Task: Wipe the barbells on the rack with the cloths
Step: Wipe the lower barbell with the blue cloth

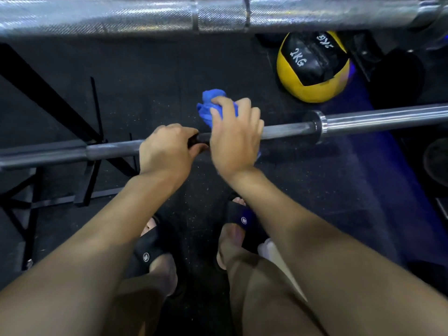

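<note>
A dark barbell (286,130) runs left to right across the middle of the head view, with a chrome sleeve (383,120) at its right end. My left hand (167,149) is wrapped around the bar's shaft. Right beside it, my right hand (235,134) presses a crumpled blue cloth (211,105) over the same shaft; most of the cloth is hidden under the fingers. A second, silver knurled barbell (145,15) lies across the top of the view, closer to the camera.
A yellow and black 2 kg medicine ball (312,66) rests on the black rubber floor (157,81) beyond the bar. Black rack struts (48,98) stand at the left. My feet in black slides (240,221) are below the bar. Dark weight plates (436,163) sit at the right edge.
</note>
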